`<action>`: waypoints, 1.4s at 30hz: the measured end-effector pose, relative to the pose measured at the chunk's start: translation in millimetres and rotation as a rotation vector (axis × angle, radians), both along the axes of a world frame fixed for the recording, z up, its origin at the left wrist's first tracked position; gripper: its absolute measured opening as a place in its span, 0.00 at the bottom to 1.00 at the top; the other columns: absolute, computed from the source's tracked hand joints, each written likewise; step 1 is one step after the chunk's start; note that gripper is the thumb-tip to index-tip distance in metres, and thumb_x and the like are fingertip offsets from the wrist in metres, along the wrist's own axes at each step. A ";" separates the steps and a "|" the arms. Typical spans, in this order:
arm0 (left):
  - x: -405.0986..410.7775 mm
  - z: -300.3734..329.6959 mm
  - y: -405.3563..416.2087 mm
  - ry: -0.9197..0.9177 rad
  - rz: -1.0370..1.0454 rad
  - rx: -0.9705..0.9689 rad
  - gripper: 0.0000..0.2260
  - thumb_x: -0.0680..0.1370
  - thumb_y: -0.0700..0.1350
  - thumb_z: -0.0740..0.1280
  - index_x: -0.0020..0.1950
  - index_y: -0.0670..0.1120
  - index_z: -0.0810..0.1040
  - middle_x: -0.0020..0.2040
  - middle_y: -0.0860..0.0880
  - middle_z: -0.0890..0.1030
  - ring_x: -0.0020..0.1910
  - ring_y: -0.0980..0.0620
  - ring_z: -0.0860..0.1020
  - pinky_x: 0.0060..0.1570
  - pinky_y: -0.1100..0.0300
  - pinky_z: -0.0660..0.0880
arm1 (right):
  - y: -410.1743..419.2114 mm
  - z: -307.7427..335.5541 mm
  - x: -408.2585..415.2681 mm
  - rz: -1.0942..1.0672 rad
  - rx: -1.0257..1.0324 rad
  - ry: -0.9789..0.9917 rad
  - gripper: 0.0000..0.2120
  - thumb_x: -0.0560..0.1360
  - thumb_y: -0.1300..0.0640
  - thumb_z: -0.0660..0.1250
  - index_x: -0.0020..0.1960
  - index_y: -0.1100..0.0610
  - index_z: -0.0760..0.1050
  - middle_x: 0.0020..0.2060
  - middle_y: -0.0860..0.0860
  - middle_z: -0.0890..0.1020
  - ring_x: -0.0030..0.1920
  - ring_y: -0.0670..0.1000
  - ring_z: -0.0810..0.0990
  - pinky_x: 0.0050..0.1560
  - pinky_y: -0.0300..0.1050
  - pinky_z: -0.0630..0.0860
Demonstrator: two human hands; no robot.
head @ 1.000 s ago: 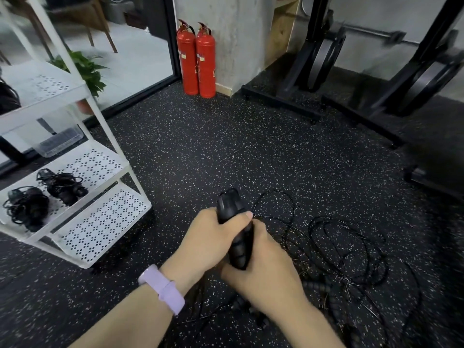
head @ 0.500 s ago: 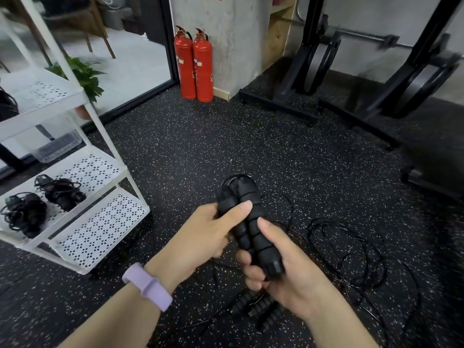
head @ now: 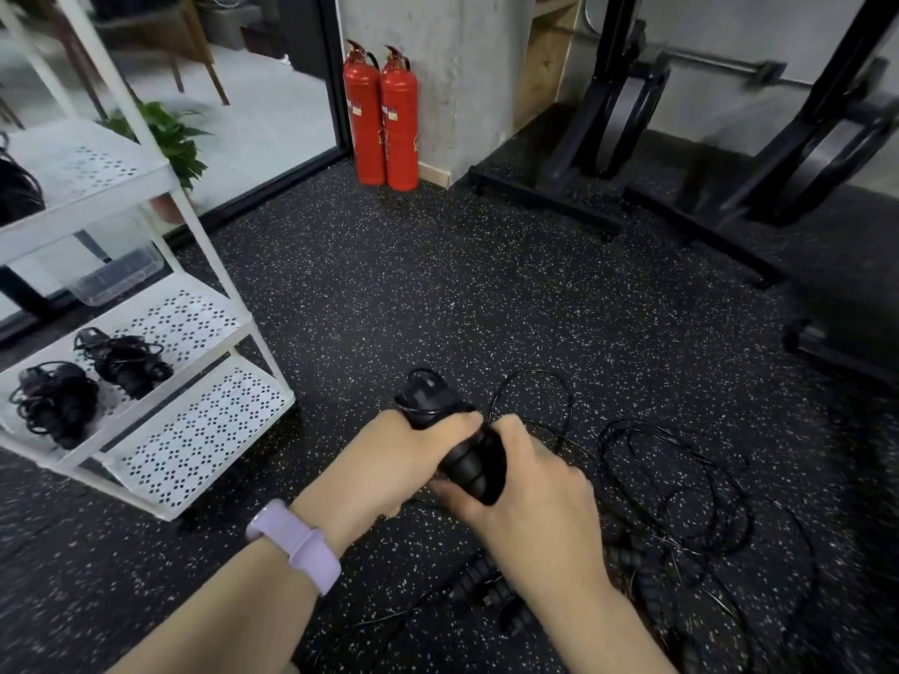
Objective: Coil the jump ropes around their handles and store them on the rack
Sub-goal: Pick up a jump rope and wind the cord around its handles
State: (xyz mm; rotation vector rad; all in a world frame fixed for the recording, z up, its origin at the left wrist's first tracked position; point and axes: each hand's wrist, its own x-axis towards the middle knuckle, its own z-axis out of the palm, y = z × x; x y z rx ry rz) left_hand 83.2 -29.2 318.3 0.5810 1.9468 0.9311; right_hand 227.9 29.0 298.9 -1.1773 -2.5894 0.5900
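While hands (head: 486,459) grip handles (head: 457,440), loose ropes (head: 681,488) beside

Count: 2 fire extinguishers (head: 382,116). 2 coiled ropes (head: 90,381) on rack (head: 194,245). 1 handle pair (head: 452,440) in 2 hands (head: 389,464). 1 plant (head: 170,138). 1 clear tub (head: 116,274).

The jump rope handles (head: 467,459) and cord (head: 671,479) are black. The floor (head: 486,294) is black with white speckles. The rack (head: 194,430) is white, punched with diamond patterns. Two fire extinguishers (head: 382,119) are red. The watch strap (head: 296,542) is lilac.
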 end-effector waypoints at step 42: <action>-11.2 0.4 -1.0 -0.228 0.024 0.162 0.18 0.74 0.63 0.74 0.27 0.55 0.80 0.27 0.55 0.68 0.22 0.58 0.62 0.21 0.65 0.59 | 13.6 -5.6 1.2 0.037 -0.177 0.269 0.21 0.69 0.42 0.77 0.52 0.42 0.67 0.45 0.40 0.77 0.42 0.44 0.78 0.39 0.46 0.77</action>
